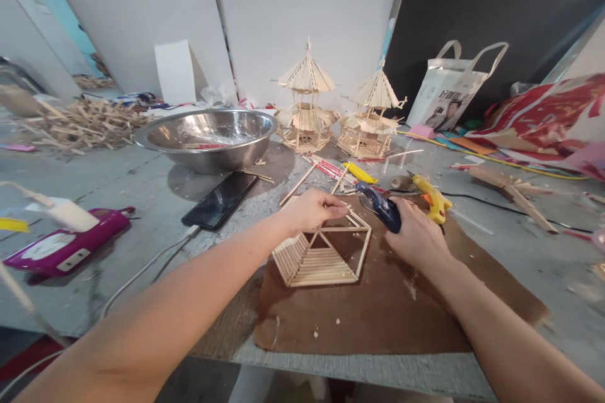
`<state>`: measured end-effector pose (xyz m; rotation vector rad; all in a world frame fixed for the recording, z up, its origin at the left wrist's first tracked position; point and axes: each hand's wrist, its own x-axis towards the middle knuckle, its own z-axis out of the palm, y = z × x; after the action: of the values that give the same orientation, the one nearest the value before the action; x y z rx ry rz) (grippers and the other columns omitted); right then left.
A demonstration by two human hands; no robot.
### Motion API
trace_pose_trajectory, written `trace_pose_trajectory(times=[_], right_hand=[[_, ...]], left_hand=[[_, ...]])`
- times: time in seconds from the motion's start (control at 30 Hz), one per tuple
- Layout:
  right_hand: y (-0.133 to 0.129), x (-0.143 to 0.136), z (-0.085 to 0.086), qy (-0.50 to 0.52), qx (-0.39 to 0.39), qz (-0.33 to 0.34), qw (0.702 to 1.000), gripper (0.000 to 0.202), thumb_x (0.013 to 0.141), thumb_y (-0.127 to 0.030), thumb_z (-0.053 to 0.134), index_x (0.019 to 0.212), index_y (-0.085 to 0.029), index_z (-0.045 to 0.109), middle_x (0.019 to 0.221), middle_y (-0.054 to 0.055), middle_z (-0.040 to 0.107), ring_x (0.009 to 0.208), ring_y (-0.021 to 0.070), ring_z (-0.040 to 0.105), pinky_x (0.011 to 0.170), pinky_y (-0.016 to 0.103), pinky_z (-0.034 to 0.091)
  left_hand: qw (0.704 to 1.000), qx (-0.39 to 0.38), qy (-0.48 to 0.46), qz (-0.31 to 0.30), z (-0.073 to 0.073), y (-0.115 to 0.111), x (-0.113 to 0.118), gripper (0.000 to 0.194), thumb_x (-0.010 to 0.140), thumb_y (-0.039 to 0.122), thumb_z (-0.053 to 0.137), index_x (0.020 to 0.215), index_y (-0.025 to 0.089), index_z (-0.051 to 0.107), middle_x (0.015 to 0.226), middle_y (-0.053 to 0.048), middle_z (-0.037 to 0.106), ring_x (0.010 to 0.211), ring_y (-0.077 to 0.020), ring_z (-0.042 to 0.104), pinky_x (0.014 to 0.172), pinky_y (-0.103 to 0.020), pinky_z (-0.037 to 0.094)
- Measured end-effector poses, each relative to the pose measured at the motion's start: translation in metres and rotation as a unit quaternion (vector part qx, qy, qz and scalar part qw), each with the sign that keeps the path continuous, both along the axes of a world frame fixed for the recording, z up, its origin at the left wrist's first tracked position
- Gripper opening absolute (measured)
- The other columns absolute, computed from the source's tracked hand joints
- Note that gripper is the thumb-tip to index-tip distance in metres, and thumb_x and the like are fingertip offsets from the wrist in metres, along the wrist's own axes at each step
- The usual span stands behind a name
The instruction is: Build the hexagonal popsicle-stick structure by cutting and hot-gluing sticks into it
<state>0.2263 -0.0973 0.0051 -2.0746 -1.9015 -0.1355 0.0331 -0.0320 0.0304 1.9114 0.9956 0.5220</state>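
A hexagonal frame of thin wooden sticks [326, 266] lies on a brown board [378, 321]. Rows of sticks fill its front and left sections; other sections show the board through them. Over the far side of the frame is my left hand [314, 209], thumb and fingertips pinched around what looks like a small stick end, mostly hidden. My right hand [418, 236] is wrapped around a dark blue hand cutter [385, 211], whose head points toward my left fingertips. Just beyond the right hand lies a yellow glue gun [432, 198].
Two stick pagoda models [309, 79] stand at the back. A steel basin [208, 160], a phone [220, 201] and a purple power strip [70, 242] with a cable are on the left. Heaped sticks [85, 126] lie far left; a white bag [444, 94] stands back right.
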Motion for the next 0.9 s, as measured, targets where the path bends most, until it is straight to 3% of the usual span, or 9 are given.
trace_pose_trajectory(times=[0.1, 0.23, 0.33, 0.43, 0.53, 0.67, 0.9], right_hand=[[0.000, -0.001, -0.002, 0.004, 0.002, 0.012, 1.000, 0.042, 0.063, -0.025, 0.045, 0.105, -0.020, 0.044, 0.096, 0.008, 0.056, 0.083, 0.0222, 0.053, 0.062, 0.029, 0.036], [0.000, 0.000, -0.003, 0.003, 0.012, 0.024, 1.000, 0.041, 0.064, -0.027, 0.045, 0.105, -0.019, 0.044, 0.096, 0.007, 0.056, 0.085, 0.0221, 0.053, 0.064, 0.029, 0.037], [0.001, 0.002, -0.005, 0.003, 0.015, 0.033, 0.999, 0.044, 0.064, -0.027, 0.046, 0.106, -0.018, 0.043, 0.096, 0.008, 0.056, 0.086, 0.0226, 0.053, 0.066, 0.030, 0.037], [0.001, 0.003, -0.006, 0.001, 0.016, 0.035, 0.999, 0.044, 0.063, -0.027, 0.047, 0.106, -0.018, 0.043, 0.095, 0.008, 0.056, 0.084, 0.0228, 0.053, 0.065, 0.030, 0.038], [0.000, 0.002, -0.005, -0.001, 0.015, 0.037, 0.999, 0.041, 0.064, -0.028, 0.046, 0.105, -0.019, 0.043, 0.093, 0.007, 0.057, 0.083, 0.0228, 0.053, 0.063, 0.030, 0.037], [0.000, 0.001, -0.003, -0.005, 0.011, 0.046, 0.999, 0.037, 0.066, -0.030, 0.045, 0.102, -0.020, 0.045, 0.092, 0.006, 0.057, 0.082, 0.0231, 0.053, 0.063, 0.031, 0.037], [0.000, 0.002, -0.005, -0.005, 0.013, 0.062, 0.998, 0.036, 0.065, -0.028, 0.046, 0.100, -0.020, 0.046, 0.092, 0.006, 0.057, 0.082, 0.0222, 0.053, 0.062, 0.030, 0.037]], left_hand=[[0.996, -0.084, -0.037, -0.003, -0.001, 0.002, 0.000, 0.034, 0.066, 0.041, 0.055, 0.083, 0.012, 0.062, 0.046, 0.005, 0.043, 0.037, -0.0032, 0.027, 0.037, -0.018, 0.020], [0.992, -0.121, -0.043, -0.017, 0.003, 0.001, -0.001, 0.030, 0.068, 0.037, 0.053, 0.083, 0.012, 0.060, 0.062, 0.000, 0.057, 0.037, -0.0027, 0.032, 0.036, -0.018, 0.022], [0.995, -0.048, 0.071, -0.054, 0.011, 0.001, -0.005, 0.023, 0.067, 0.032, 0.053, 0.075, 0.012, 0.062, 0.063, -0.001, 0.060, 0.041, -0.0037, 0.038, 0.041, -0.018, 0.027], [0.976, 0.052, 0.190, -0.090, 0.017, 0.002, -0.010, 0.019, 0.063, 0.028, 0.056, 0.070, 0.013, 0.065, 0.062, 0.000, 0.062, 0.052, -0.0069, 0.046, 0.050, -0.018, 0.032], [0.952, 0.069, 0.266, -0.137, 0.017, 0.004, -0.013, 0.021, 0.062, 0.028, 0.057, 0.074, 0.015, 0.066, 0.068, -0.001, 0.065, 0.058, -0.0091, 0.051, 0.053, -0.018, 0.033], [0.936, 0.068, 0.287, -0.190, 0.012, 0.005, -0.012, 0.020, 0.059, 0.024, 0.059, 0.076, 0.017, 0.066, 0.069, 0.000, 0.065, 0.057, -0.0083, 0.051, 0.052, -0.017, 0.033], [0.937, 0.086, 0.289, -0.177, 0.009, 0.003, -0.010, 0.015, 0.058, 0.029, 0.060, 0.066, 0.017, 0.066, 0.058, 0.002, 0.062, 0.049, -0.0066, 0.047, 0.048, -0.018, 0.030]])
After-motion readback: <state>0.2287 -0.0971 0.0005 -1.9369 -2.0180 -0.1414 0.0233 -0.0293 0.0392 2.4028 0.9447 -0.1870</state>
